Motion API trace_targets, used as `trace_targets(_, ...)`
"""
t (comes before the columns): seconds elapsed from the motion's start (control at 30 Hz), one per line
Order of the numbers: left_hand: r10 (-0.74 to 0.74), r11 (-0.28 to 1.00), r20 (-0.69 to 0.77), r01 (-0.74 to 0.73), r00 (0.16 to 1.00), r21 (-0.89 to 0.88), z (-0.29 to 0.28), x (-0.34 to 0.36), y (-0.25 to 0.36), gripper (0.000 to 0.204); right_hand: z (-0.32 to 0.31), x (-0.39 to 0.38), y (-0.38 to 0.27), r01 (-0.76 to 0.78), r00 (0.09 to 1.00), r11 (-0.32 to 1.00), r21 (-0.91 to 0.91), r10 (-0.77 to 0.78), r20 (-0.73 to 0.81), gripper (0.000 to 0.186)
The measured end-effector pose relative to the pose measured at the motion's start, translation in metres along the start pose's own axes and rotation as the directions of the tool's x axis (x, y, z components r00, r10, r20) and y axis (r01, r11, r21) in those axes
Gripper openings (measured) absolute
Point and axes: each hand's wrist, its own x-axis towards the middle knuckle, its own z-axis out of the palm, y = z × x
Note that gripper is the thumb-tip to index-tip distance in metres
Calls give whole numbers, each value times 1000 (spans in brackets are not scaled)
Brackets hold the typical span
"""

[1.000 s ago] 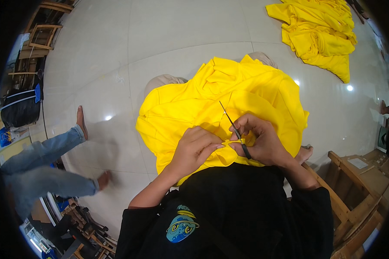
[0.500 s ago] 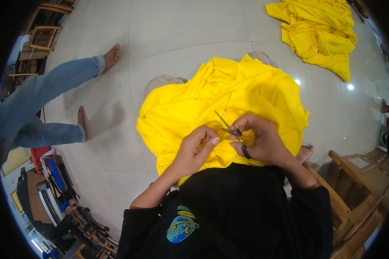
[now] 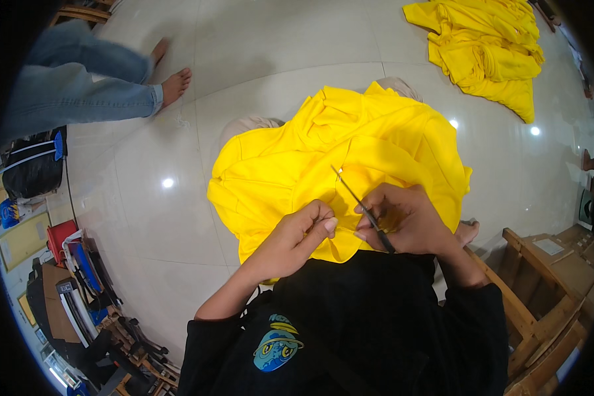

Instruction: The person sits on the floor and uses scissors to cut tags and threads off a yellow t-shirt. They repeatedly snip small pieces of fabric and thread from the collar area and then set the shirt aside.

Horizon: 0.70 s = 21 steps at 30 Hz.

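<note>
So the yellow fabric (image 3: 383, 148) is draped in a big heap over the person's lap, right under both hands and spreading out ahead of them. The left hand (image 3: 287, 241) is mostly closed, fingers curled in with the thumb pressed up to the index finger. Can't really tell if there's a bit of cloth or thread in that pinch. The right hand (image 3: 409, 218) is curled round a dark pair of scissors (image 3: 381, 236), blades together as far as I can see, tips angled forward and toward the left hand's side. The hands are near each other but apart, with a fold of the yellow stuff sitting between them.

Ahead and well off to the right of the right hand, there's a pile of yellow cloth (image 3: 485, 63) on the shiny tiled floor (image 3: 284, 39). Beyond the left hand, somebody else's legs in blue jeans (image 3: 99, 99) with bare feet, one leg a bit blurry. Right of the right hand: the sitter's own bare foot (image 3: 467, 232), then a wooden frame (image 3: 521, 320) and cardboard boxes (image 3: 538, 254). A black bag (image 3: 33, 168) is way out left of the left hand.
</note>
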Motion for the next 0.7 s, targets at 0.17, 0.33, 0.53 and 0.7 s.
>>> trace_targets(0.17, 230, 940, -115, -191, 966, 281, 10, -6, -4, 12, -8, -1, -7, -11, 1000, 993, -120, 13, 15, 33)
trace_targets(0.33, 198, 969, -130, -175, 971, 173, 7, -2, -6, 17, 1, -4, -2, 76, 995, 989, -130, -68, 66, 36)
trace_targets(0.53, 110, 985, 28, -112, 994, 128, -7, 7, 0, 25, 2, -10, -1, 42, 998, 986, -159, -34, 49, 36)
trace_targets(0.7, 96, 941, 170, -145, 981, 306, -18, 21, 3, 20, 4, -14, 1, 31, 998, 994, -107, -26, 53, 35)
